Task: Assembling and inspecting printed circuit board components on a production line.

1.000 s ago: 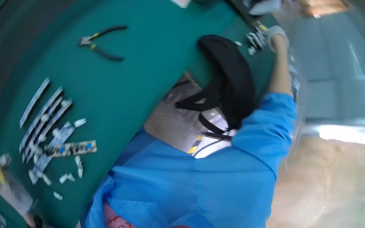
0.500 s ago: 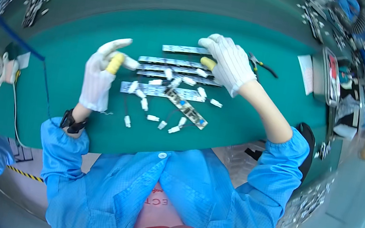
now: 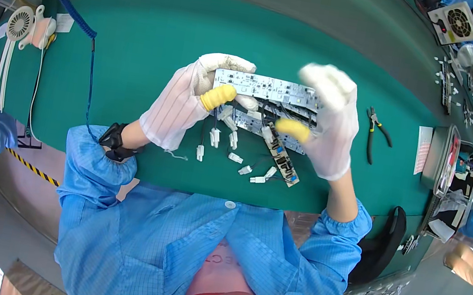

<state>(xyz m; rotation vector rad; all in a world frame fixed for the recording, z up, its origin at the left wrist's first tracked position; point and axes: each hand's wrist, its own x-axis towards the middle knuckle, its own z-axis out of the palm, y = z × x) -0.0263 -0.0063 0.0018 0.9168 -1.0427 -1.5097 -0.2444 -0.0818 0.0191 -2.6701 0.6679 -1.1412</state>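
Note:
My left hand (image 3: 189, 93), in a white striped glove with a yellow cover on the thumb, grips the left end of a pale circuit board strip (image 3: 268, 88). The thumb presses near its lower edge and the fingers pass behind. Around the strip's right end, my gloved right hand (image 3: 331, 123) has its thumb and fingers apart; the fingertips are blurred. Below the held strip lie more board strips (image 3: 245, 123), partly hidden, with dark wires and white connectors (image 3: 214, 137). A narrower board with brown and blue parts (image 3: 283, 158) lies slanted beside the right thumb.
Pliers with black and yellow handles (image 3: 376, 133) lie right of my right hand on the green mat (image 3: 144, 26). Farther right stands a metal tray (image 3: 444, 160) beside a paper sheet (image 3: 423, 147). A small fan (image 3: 21, 24) and a blue coiled cord (image 3: 69, 4) are at left.
My left hand has moved in and taken hold of a board strip. My right hand has come lower, by its right end. The view has shifted, and the pliers now show fully.

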